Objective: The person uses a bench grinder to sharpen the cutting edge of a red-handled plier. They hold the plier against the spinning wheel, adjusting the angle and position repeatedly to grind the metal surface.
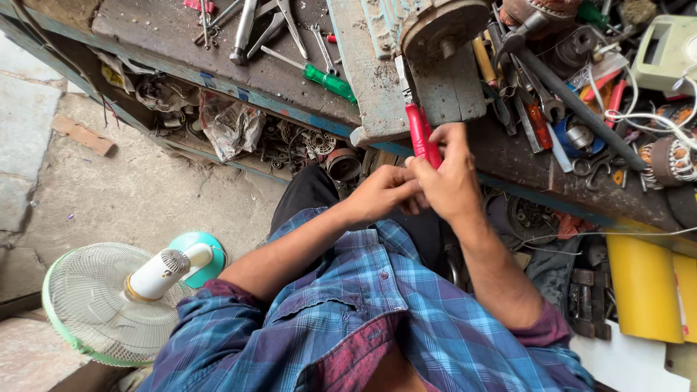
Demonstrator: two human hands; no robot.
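Note:
My right hand (451, 178) grips a tool with red handles (420, 132), probably pliers, its head pointing up toward a wooden block (448, 91) under a round metal motor housing (443, 29). My left hand (383, 194) meets the right one at the handles' lower end, fingers curled; what they pinch is hidden. Both hands hover just in front of the workbench edge (290, 115).
The bench holds a green-handled screwdriver (328, 81), wrenches and pliers (268, 29) at left, and a heap of tools, coils and white wires (639, 116) at right. A shelf below holds scrap parts (232, 127). A small fan (116, 297) lies on the floor at left; yellow panel (642, 287) at right.

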